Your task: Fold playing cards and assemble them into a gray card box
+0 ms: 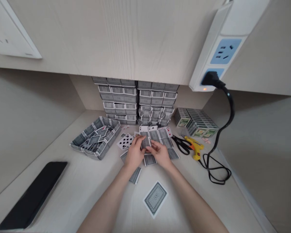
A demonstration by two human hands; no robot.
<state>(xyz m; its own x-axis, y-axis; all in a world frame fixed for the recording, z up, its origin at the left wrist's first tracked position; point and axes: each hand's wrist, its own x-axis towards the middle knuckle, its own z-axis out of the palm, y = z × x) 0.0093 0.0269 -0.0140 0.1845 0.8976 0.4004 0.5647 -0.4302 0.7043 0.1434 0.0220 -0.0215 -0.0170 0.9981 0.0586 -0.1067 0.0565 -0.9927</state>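
Between my two hands is a grey-backed playing card (pixel 145 142), pinched at its edges. My left hand (pixel 135 151) is closed on its left side, thumb and forefinger near the card. From the other side my right hand (pixel 159 152) grips it with curled fingers. Beneath and behind lie joined playing cards (pixel 163 136), backs up, with a few card faces showing along the far edge. A face-up spade card (pixel 125 141) lies left of my left hand. Closer to me, a loose card (pixel 155 198) rests back up between my forearms.
A card-built tray (pixel 108 146) holding loose cards stands left. Stacked card boxes (pixel 120 97) rise behind, with packed decks (pixel 199 123) at back right. Scissors (pixel 181 145) and a yellow glue gun (pixel 196 147) with its black cord lie right. A black phone-like slab (pixel 35 194) lies front left.
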